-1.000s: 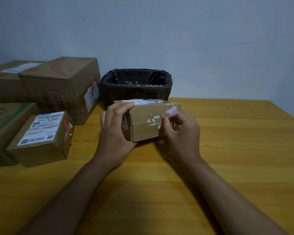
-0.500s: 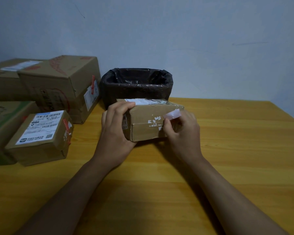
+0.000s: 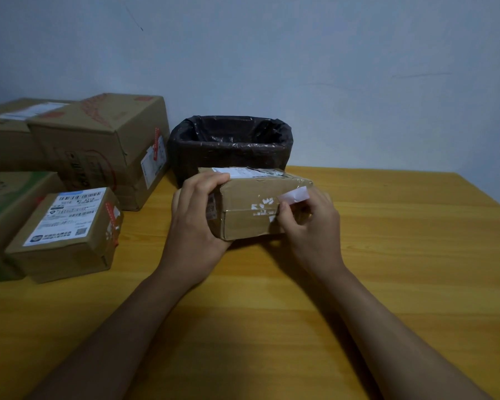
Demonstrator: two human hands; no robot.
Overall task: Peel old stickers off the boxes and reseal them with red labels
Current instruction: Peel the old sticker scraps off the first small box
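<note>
A small brown cardboard box point(image 3: 251, 215) stands on the wooden table point(image 3: 387, 284) in the middle of the view. My left hand point(image 3: 197, 220) grips its left end, fingers curled over the top edge. My right hand point(image 3: 312, 226) is at the box's right front and pinches a pale sticker strip point(image 3: 293, 195) that lifts away from the front face. White torn sticker scraps remain on that face. A white shipping label point(image 3: 237, 172) lies on the box top.
A basket lined with a black bag point(image 3: 231, 145) stands right behind the box. At the left are several more cardboard boxes: a small one with a white label and red sticker point(image 3: 67, 235), a big one point(image 3: 104, 145) behind it. A wall closes the back.
My right hand has peeled the pale strip further up and to the right off the box front. My left hand keeps its grip and the box has barely shifted.
</note>
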